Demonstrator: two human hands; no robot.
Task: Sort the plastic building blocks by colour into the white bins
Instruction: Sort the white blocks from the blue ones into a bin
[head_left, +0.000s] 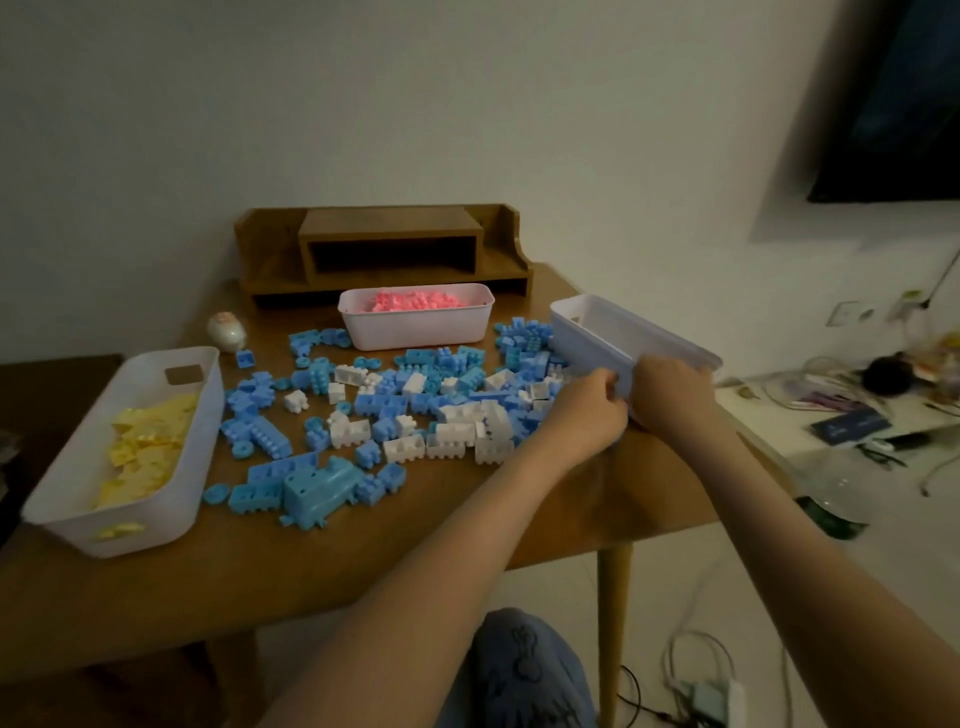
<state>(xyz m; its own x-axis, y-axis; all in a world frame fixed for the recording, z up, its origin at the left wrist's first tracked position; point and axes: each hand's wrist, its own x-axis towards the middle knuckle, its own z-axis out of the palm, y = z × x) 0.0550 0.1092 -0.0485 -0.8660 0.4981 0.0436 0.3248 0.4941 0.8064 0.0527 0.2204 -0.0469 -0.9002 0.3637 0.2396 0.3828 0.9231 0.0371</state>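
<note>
Fingers of our left hand (592, 402) and right hand (670, 389) curl round the near end of a tilted white bin (613, 332). Pink blocks (415, 301) and yellow blocks (150, 441) sit binned; blue blocks (270, 436) and white blocks (452, 431) lie loose on the table (311, 561).

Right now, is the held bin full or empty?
Not full: the held bin shows only bare white inner wall. Floor hidden, so cannot tell if empty. Left hand and right hand grip its near end.
</note>
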